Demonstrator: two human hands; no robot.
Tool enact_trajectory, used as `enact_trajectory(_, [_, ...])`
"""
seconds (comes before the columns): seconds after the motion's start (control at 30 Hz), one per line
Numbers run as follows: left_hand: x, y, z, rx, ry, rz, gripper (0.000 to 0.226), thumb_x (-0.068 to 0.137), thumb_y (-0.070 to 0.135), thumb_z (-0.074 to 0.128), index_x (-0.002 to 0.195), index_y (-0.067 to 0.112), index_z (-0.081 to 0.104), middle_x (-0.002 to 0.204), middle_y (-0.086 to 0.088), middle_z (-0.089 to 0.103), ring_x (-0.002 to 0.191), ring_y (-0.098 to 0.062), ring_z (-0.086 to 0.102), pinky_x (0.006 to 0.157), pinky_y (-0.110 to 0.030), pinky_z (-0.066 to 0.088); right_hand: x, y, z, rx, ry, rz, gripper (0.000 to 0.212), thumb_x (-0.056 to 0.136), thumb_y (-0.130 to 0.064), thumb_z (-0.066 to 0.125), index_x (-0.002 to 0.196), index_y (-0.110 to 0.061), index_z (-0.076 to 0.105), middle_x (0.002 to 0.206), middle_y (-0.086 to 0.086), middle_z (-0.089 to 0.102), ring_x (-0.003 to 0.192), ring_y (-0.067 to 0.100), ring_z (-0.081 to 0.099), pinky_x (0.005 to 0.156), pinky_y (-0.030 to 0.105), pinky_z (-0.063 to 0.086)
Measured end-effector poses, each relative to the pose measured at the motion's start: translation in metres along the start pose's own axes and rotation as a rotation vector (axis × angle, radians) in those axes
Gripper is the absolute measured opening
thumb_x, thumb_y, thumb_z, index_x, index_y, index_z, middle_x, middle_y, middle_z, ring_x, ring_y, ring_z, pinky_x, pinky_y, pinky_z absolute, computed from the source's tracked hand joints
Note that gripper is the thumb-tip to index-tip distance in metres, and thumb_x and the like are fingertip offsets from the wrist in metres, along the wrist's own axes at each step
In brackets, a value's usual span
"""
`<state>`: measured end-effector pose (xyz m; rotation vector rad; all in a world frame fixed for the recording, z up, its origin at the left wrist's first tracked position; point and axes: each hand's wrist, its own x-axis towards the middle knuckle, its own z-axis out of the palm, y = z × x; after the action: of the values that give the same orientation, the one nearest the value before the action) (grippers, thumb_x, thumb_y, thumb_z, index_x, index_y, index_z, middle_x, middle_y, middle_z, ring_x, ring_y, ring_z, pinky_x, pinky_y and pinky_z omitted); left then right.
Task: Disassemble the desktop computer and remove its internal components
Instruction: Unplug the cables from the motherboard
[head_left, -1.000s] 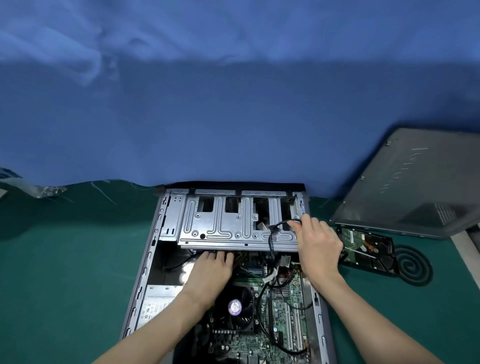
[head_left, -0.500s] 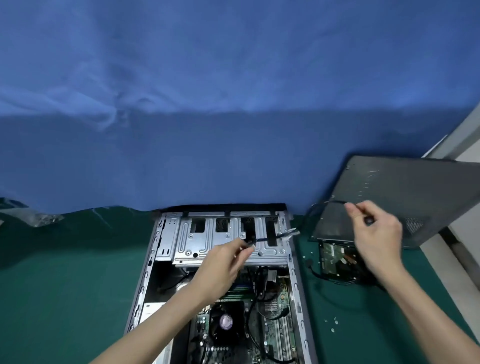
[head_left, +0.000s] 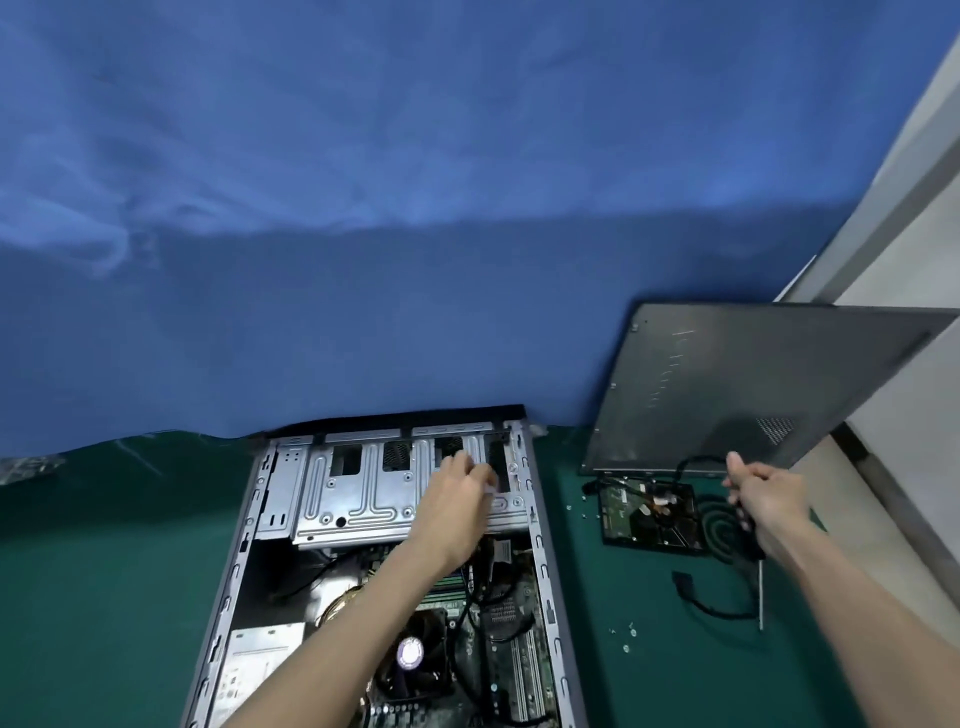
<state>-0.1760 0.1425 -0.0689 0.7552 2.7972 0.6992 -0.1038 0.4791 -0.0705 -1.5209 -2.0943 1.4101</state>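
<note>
Head view, my left hand curled at drive cage, grasp too blurred to tell, my right hand pinched black cable.

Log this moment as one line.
left hand: over drive cage, grip unclear | right hand: holds black cable by hard drive | side panel: off

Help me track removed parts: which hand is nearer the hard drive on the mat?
Right. The right hand, pinching a black cable, is just right of the hard drive; the left hand is over the drive cage inside the case.
</note>
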Motion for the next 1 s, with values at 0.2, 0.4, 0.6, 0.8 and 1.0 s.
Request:
enact_trajectory(0.2, [-0.021,-0.028,0.0,-0.087,0.017,-0.076,0.009,0.095,0.023,0.054,0.097,0.014,0.055,0.1,0.002,0.053,0.085,-0.019,0.06,0.075,-0.038,0.05,0.008,0.013,0.031,0.134,-0.132,0.186,0.029,0.098,-0.016,0.054,0.109,0.011,0.054,0.102,0.027,0.064,0.035,0.015,0.06,0.026,0.015,0.034])
enact_trajectory(0.4, [-0.04,-0.029,0.0,-0.064,0.077,-0.028,0.007,0.091,0.021,0.059,0.092,0.014,0.058,0.083,0.003,0.063,0.067,-0.016,0.058,0.064,-0.03,0.049,-0.008,0.002,0.04,0.058,-0.114,0.119,0.048,0.095,-0.03,0.059,0.123,0.009,0.054,0.095,0.022,0.067,0.066,0.031,0.068,0.068,0.039,0.06])
enact_trajectory(0.6, [-0.068,-0.039,0.012,0.12,-0.019,-0.013,0.022,0.092,0.036,0.046,0.092,0.018,0.06,0.083,0.005,0.065,0.07,-0.018,0.061,0.061,-0.029,0.045,-0.068,-0.019,0.051,-0.389,0.189,-0.334,0.041,0.094,-0.047,0.052,0.093,-0.009,0.068,0.088,0.023,0.068,0.091,0.042,0.062,0.073,0.042,0.046])
enact_trajectory(0.8, [-0.075,-0.019,0.035,-0.181,0.051,-0.239,0.03,0.1,0.042,0.037,0.088,0.026,0.059,0.068,0.011,0.06,0.061,-0.009,0.058,0.068,-0.03,0.047,-0.134,-0.012,0.109,-0.638,-0.243,-0.586,0.05,0.087,-0.07,0.043,0.106,-0.029,0.063,0.086,0.003,0.071,0.087,0.029,0.065,0.071,0.033,0.046])
enact_trajectory(1.0, [-0.065,0.001,0.035,-1.031,-0.134,-0.546,0.042,0.093,0.018,0.06,0.131,0.002,0.049,0.079,-0.015,0.069,0.068,-0.018,0.064,0.069,-0.026,0.054,-0.148,-0.002,0.124,-0.708,-0.235,-0.669,0.046,0.094,-0.053,0.048,0.129,-0.025,0.046,0.09,0.003,0.069,0.09,0.029,0.065,0.069,0.035,0.042])
